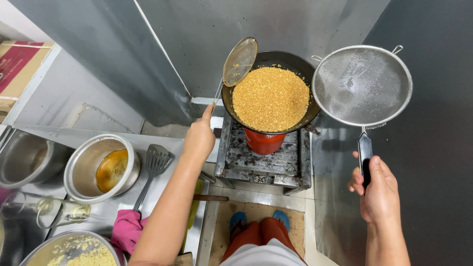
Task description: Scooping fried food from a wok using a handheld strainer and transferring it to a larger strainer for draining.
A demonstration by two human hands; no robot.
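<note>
Golden crumbs (271, 98) fill the black pan (295, 61) almost to the rim, and the pan sits on a red burner (263, 143) set in a blackened metal stove frame (266, 160). Over the pan's left edge hangs a small flat skimmer (240, 61), tilted up with a few crumbs clinging to its mesh. To do this well, I'd judge, the skimmer needs to stay low over the pan so nothing drops on the stove, and the big round sieve (362, 84) should sit close beside the rim.

The left hand (199, 138) is closed around the skimmer's thin wire handle, arm stretched forward, wrist cocked upward. The right hand (377, 189) is wrapped firmly round the sieve's dark handle, thumb on top, holding the empty mesh level just right of the pan.

Off to the left on the steel counter (162, 197): a metal pot (101, 167) with amber oil, a slotted spatula (153, 165), a pink cloth (125, 229).
</note>
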